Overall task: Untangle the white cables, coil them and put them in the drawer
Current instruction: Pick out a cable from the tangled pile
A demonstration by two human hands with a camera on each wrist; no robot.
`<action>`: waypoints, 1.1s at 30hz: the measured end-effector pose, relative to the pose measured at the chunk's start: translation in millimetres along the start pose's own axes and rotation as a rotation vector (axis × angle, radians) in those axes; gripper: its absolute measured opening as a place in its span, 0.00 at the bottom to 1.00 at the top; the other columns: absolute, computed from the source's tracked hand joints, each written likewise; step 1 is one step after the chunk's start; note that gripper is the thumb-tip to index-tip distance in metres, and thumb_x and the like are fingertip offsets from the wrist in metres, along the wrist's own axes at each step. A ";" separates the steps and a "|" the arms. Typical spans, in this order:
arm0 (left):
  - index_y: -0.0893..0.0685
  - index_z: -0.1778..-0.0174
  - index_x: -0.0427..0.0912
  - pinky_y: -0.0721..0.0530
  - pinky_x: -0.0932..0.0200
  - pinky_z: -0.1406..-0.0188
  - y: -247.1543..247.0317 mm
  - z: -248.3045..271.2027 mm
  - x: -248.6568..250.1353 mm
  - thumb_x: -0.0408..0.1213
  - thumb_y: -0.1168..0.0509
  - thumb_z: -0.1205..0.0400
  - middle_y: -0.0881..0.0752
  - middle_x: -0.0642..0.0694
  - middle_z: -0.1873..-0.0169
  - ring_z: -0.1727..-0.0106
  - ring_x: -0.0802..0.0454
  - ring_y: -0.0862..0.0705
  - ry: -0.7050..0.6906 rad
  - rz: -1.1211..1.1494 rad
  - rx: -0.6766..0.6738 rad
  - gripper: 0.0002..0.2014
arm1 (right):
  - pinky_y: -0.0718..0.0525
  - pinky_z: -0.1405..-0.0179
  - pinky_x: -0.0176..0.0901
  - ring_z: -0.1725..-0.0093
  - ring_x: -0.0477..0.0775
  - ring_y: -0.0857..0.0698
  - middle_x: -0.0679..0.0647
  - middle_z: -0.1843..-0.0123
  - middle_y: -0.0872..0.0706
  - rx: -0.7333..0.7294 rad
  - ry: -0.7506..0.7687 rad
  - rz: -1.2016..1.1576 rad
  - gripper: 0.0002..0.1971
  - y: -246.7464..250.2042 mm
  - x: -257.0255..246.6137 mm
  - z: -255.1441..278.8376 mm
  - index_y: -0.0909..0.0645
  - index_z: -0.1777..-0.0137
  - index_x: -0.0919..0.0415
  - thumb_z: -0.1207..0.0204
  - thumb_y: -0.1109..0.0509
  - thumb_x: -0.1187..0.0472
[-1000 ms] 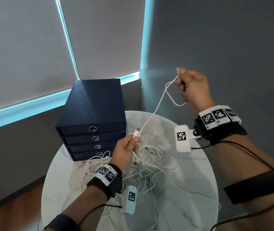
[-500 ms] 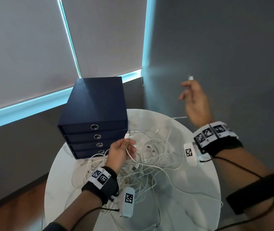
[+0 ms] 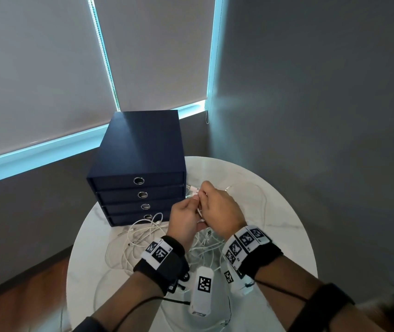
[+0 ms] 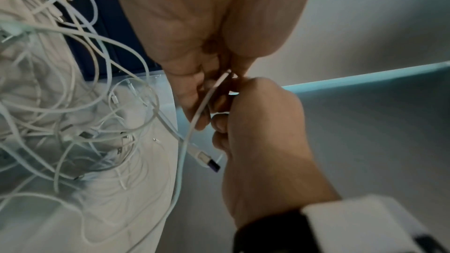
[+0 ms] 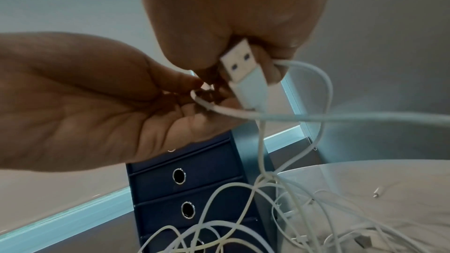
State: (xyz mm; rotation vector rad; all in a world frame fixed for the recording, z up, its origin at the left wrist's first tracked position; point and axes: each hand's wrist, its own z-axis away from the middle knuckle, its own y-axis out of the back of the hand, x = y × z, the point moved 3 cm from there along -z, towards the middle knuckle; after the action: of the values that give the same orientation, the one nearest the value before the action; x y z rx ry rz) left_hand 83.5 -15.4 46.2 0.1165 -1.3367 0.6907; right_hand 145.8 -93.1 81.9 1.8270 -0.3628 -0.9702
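Both hands meet above the round table, in front of the drawer unit (image 3: 138,152). My left hand (image 3: 191,204) pinches a thin white cable (image 4: 214,88) between thumb and fingers. My right hand (image 3: 203,195) grips the same cable's USB plug (image 5: 241,64), and a cable loop (image 5: 324,88) hangs from its fingers. The held cable runs down into a tangled pile of white cables (image 3: 143,236) on the table. All the drawers of the dark blue unit are closed.
The white marble table (image 3: 275,236) stands in a corner, with a grey wall to the right and window blinds behind. The drawer unit takes the table's back left. Loose plugs and cable loops (image 4: 73,113) spread across the middle. Wooden floor lies to the lower left.
My right hand has come down from high on the right and joined my left hand at the cable. My left hand kept hold of its cable end and rose a little.
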 end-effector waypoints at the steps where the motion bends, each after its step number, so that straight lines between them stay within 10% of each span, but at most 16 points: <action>1: 0.15 0.52 0.30 0.13 0.54 0.68 -0.4 0.1 -1.1 0.36 0.45 0.09 0.12 0.41 0.67 0.67 0.51 0.13 0.008 0.021 0.018 0.17 | 0.18 0.63 0.51 0.59 0.60 0.17 0.52 0.58 0.14 -0.016 0.006 0.008 0.07 -2.9 0.0 1.5 0.29 0.48 0.53 0.15 0.47 0.55; 4: 0.16 0.56 0.31 0.17 0.60 0.74 2.2 0.0 -3.2 0.37 0.44 0.09 0.16 0.41 0.71 0.71 0.52 0.16 0.022 0.013 0.103 0.17 | 0.14 0.58 0.54 0.57 0.60 0.13 0.52 0.56 0.11 -0.100 0.050 -0.003 0.17 -13.2 -1.4 10.0 0.28 0.34 0.47 0.19 0.50 0.54; 8: 0.12 0.50 0.31 0.12 0.41 0.53 9.2 -1.9 -9.2 0.37 0.40 0.11 0.09 0.32 0.56 0.57 0.42 0.12 0.011 -0.025 0.158 0.15 | 0.14 0.51 0.55 0.50 0.59 0.12 0.54 0.48 0.10 -0.186 0.084 -0.062 0.24 -20.7 6.6 18.3 0.41 0.19 0.42 0.15 0.50 0.54; 12: 0.13 0.54 0.33 0.12 0.46 0.50 14.5 -8.6 -0.4 0.34 0.41 0.11 0.07 0.37 0.60 0.56 0.41 0.09 -0.070 0.008 0.251 0.14 | 0.19 0.44 0.37 0.48 0.33 0.15 0.31 0.49 0.13 -0.251 0.034 -0.598 0.29 -19.5 16.1 32.2 0.39 0.18 0.38 0.17 0.37 0.58; 15: 0.18 0.54 0.34 0.11 0.48 0.51 11.4 -8.4 8.0 0.34 0.45 0.09 0.08 0.34 0.59 0.54 0.38 0.07 -0.092 0.103 0.249 0.13 | 0.18 0.57 0.36 0.65 0.36 0.16 0.34 0.66 0.13 -0.257 0.046 -0.624 0.35 -10.8 21.5 33.5 0.36 0.22 0.37 0.22 0.30 0.68; 18: 0.24 0.50 0.34 0.10 0.44 0.52 11.9 -4.4 20.6 0.35 0.49 0.08 0.09 0.31 0.56 0.54 0.36 0.07 -0.130 0.243 0.261 0.12 | 0.16 0.63 0.48 0.65 0.57 0.14 0.51 0.62 0.11 -0.270 -0.031 -0.553 0.32 -2.0 35.8 27.0 0.34 0.29 0.35 0.25 0.29 0.66; 22: 0.24 0.50 0.36 0.08 0.43 0.60 29.3 -8.3 57.8 0.35 0.50 0.08 0.10 0.36 0.62 0.64 0.40 0.08 -0.249 0.404 0.328 0.11 | 0.22 0.73 0.41 0.77 0.46 0.21 0.56 0.67 0.14 -0.312 -0.160 -0.517 0.01 3.4 82.6 26.7 0.17 0.52 0.58 0.20 0.31 0.63; 29: 0.24 0.56 0.40 0.26 0.62 0.79 23.4 -16.4 58.2 0.35 0.50 0.08 0.25 0.50 0.78 0.81 0.57 0.31 -0.332 0.306 0.299 0.14 | 0.27 0.70 0.38 0.75 0.43 0.25 0.48 0.73 0.21 -0.256 -0.201 -0.239 0.14 19.3 100.5 17.5 0.21 0.69 0.55 0.23 0.27 0.54; 33: 0.26 0.58 0.41 0.36 0.66 0.83 38.5 -23.7 42.8 0.34 0.51 0.08 0.32 0.52 0.78 0.81 0.59 0.37 -0.262 0.346 0.363 0.14 | 0.29 0.80 0.35 0.83 0.50 0.30 0.54 0.80 0.28 -0.192 -0.217 -0.584 0.21 49.2 92.5 3.7 0.28 0.73 0.57 0.19 0.29 0.54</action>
State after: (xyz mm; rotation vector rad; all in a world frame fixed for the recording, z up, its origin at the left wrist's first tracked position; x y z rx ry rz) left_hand 86.6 42.9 67.6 0.2793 -1.4851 1.2437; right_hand 210.2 -175.8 81.9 1.6814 0.1494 -1.5522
